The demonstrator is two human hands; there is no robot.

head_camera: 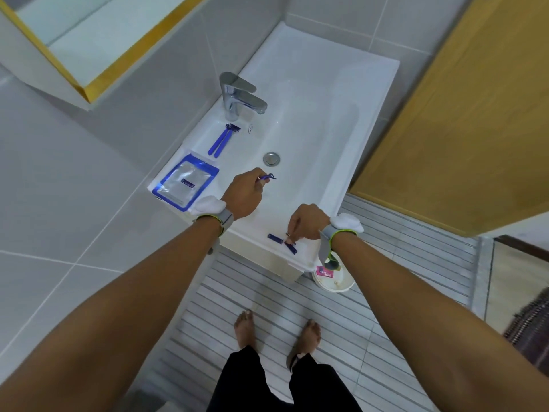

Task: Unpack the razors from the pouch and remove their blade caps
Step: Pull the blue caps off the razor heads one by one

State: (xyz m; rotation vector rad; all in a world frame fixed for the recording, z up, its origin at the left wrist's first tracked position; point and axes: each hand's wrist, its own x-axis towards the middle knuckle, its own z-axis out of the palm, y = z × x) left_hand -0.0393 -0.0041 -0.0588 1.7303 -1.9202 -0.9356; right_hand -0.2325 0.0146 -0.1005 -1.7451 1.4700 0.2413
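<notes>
My left hand (245, 191) holds a blue razor (266, 177) over the white sink (320, 120), its head pointing right. My right hand (309, 221) rests on the sink's front rim, fingertips pinching a small blue blade cap (290, 246). A second blue cap (274, 238) lies just left of it on the rim. Two blue razors (221, 141) lie side by side on the sink's left ledge, heads toward the tap. The clear pouch with a blue border (185, 181) lies flat on the ledge's near left corner.
A chrome tap (239, 96) stands at the sink's left side; the drain plug (271, 159) sits mid-basin. A white bucket (334, 278) stands on the floor under the sink's right corner. Grey tiled wall at left, wooden door (475, 114) at right.
</notes>
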